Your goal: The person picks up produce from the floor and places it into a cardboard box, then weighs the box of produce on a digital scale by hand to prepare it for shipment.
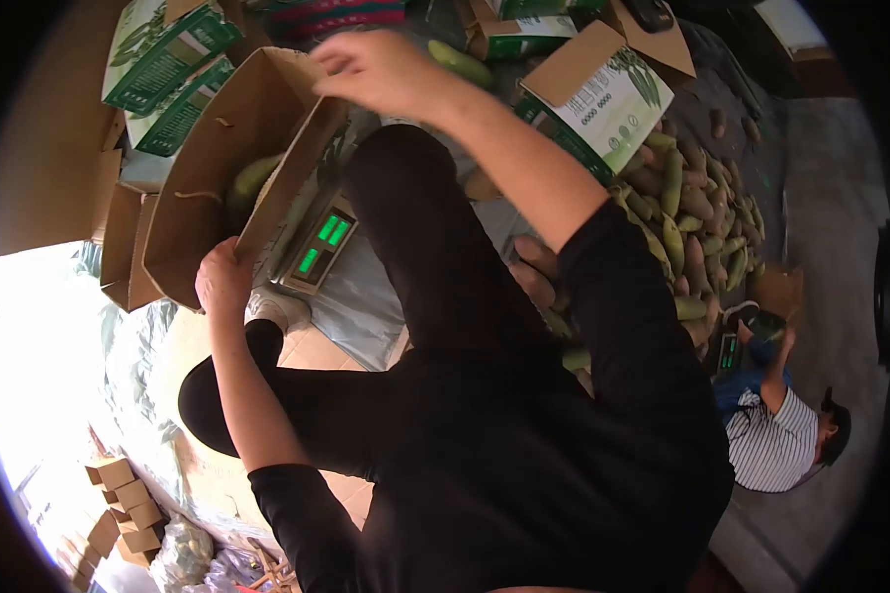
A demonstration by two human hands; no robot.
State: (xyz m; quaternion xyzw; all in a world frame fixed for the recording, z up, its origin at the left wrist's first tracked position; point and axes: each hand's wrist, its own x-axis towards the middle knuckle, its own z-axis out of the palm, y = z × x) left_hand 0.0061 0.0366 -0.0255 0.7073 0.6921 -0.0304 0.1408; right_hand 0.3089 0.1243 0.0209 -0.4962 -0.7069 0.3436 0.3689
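Observation:
An open cardboard box (193, 163) stands tilted at the upper left, with a long green vegetable (254, 183), likely a radish, inside. My left hand (225, 277) is closed on the box's near rim. At the box's far upper corner is my right hand (376, 74), slightly blurred, with its fingers apart. Whether those fingertips touch the cardboard is hard to make out. A scale with a lit green display (326, 245) sits beside the box, close to my bent knee.
Printed green-and-white cartons (603, 104) stand at the top right, others (168, 59) at the upper left. A heap of green and brownish vegetables (697, 212) lies on the right. A co-worker in a striped shirt (773, 440) sits beyond it. Small boxes (129, 499) are stacked lower left.

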